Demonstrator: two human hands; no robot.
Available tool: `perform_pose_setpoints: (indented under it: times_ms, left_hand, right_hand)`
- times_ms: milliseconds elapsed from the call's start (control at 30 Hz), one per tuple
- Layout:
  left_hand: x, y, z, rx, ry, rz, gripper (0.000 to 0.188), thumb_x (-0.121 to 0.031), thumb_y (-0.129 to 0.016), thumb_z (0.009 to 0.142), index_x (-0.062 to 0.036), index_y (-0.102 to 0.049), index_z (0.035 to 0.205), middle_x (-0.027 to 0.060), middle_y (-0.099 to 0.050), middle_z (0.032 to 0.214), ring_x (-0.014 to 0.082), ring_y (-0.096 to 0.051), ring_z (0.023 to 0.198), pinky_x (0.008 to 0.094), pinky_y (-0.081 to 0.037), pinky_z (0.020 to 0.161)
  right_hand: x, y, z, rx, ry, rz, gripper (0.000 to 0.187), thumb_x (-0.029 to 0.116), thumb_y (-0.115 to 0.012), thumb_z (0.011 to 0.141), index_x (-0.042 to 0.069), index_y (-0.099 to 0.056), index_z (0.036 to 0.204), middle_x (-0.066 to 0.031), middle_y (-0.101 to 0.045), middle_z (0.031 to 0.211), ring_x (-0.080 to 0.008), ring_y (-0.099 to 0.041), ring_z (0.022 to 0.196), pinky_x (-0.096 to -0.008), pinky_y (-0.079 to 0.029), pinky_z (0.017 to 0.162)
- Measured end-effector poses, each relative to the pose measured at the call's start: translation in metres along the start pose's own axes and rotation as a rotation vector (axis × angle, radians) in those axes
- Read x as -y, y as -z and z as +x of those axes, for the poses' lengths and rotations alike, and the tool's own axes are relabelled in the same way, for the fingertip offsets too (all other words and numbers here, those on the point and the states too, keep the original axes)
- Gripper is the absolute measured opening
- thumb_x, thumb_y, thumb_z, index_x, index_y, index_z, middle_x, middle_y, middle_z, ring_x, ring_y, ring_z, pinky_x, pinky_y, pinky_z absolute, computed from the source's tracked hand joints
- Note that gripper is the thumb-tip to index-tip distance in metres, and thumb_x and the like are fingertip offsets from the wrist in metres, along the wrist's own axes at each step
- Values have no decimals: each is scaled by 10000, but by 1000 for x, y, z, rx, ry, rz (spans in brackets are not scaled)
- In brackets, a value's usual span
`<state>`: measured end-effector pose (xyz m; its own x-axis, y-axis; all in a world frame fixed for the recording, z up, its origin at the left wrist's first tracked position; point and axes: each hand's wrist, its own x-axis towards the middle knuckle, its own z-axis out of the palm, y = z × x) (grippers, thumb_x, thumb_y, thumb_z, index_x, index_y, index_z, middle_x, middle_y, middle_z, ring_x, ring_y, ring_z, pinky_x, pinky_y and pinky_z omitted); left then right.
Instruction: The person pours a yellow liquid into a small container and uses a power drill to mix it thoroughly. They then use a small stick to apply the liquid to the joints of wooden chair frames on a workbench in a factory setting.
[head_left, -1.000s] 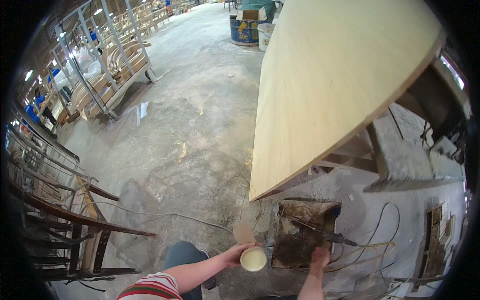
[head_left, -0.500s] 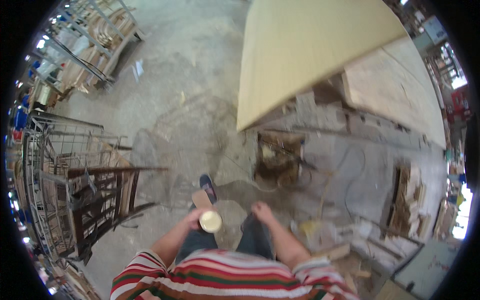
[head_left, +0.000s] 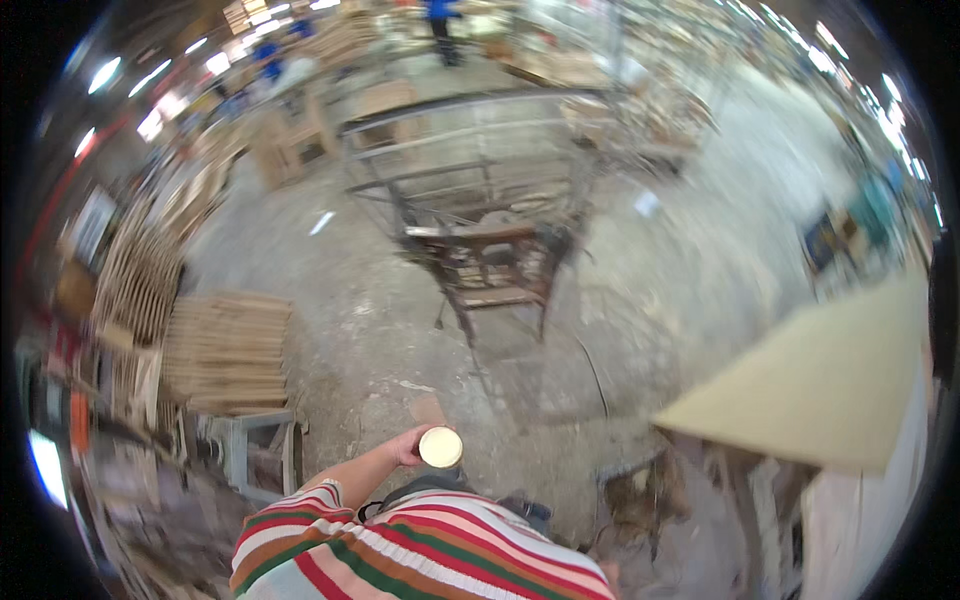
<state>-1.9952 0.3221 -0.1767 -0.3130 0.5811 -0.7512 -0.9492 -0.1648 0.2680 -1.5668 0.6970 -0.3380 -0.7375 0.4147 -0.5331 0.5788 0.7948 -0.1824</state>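
Observation:
My left hand [head_left: 408, 445] is closed around the side of a round tub or cup [head_left: 440, 447] whose top shows pale cream; I cannot tell a lid from contents. Just beyond the fingers a flat brown piece [head_left: 427, 407] sticks out, apparently in the same hand, its material unclear. My right hand does not show past the striped shirt. Ahead of me stands a dark wooden chair-like frame [head_left: 490, 240] against a metal wire cart [head_left: 480, 125], both blurred and out of reach.
Stacked wooden slats [head_left: 228, 350] lie to the left, by a grey metal stand [head_left: 255, 450]. A pale yellow board [head_left: 810, 385] juts in at the right. A dark cable [head_left: 597, 375] lies on the concrete floor. Far ahead stands a person in blue [head_left: 442, 25].
My view has swung left, bringing the wire cart to the middle and the pale board to the right. My right hand has left the view; my left still holds the tub.

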Motion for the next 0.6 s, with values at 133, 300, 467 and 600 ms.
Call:
perform_pose_setpoints:
  times_ms: [133, 300, 467, 600]
  left_hand:
    - [-11, 97, -71, -81, -251, -182, 321, -296, -469, 880, -77, -576, 1089, 71, -619, 1056, 200, -601, 963, 376, -495, 838]
    - [-53, 186, -137, -89, -593, -359, 317, -307, -452, 890, -74, -581, 1062, 71, -624, 1016, 198, -602, 945, 355, -488, 848]
    - [-134, 249, -184, -143, -757, -439, 335, -301, -431, 898, -77, -549, 1117, 67, -598, 1076, 198, -582, 987, 367, -480, 855]
    - [-191, 298, -211, -215, -912, -595, 333, -287, -407, 909, -71, -542, 1124, 64, -591, 1092, 193, -568, 1008, 364, -460, 880]
  right_hand:
    - [104, 19, 57, 164, -163, 112, 288, 292, -523, 747, 36, -653, 775, -172, -638, 804, -362, -603, 805, -435, -476, 732]
    - [304, 103, 150, 294, 103, 473, 226, 151, -498, 768, -3, -595, 636, -96, -558, 525, -147, -553, 459, -287, -422, 400]
    - [515, 144, 198, 334, 236, 468, 241, 209, -536, 804, -14, -589, 877, -106, -616, 707, -177, -604, 551, -300, -454, 435]
    - [629, 124, 214, 499, 292, 354, 281, 215, -546, 798, -12, -597, 956, -116, -630, 739, -198, -622, 564, -321, -482, 472]
